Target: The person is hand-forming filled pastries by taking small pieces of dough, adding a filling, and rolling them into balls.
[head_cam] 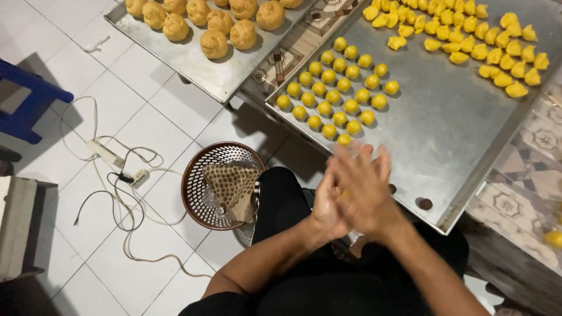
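**Palms pressed together at the edge of the steel tray**

We see both hands meeting palm to palm just above the near edge of the large flat steel baking tray (pixel 456 134). The left hand (pixel 325 205) lies underneath and the right hand (pixel 364 188) lies over it, its fingers (pixel 358 159) stretched out straight and slightly spread. Both hands are blurred. A trace of yellow shows between the palms, but we cannot tell for sure whether a piece of dough sits there.

Just beyond the fingertips, on the tray, stand the small round yellow dough balls (pixel 339 93), set in slanting rows close to one another; the nearest ball lies just past the fingertips. Farther back on the same tray, well apart from the balls, lie the folded yellow dough pieces (pixel 468 41), shaped like little shells and packed in rows.

To the left, a second steel tray (pixel 205 70) carries golden-brown baked pastries (pixel 214 44). Below it on the white tiled floor (pixel 146 111) stands a round brown plastic basket (pixel 202 175) holding a spotted brown cloth (pixel 231 184), right beside the person's knee. White cables and a power strip (pixel 106 153) trail across the tiles near a blue plastic stool (pixel 32 96).
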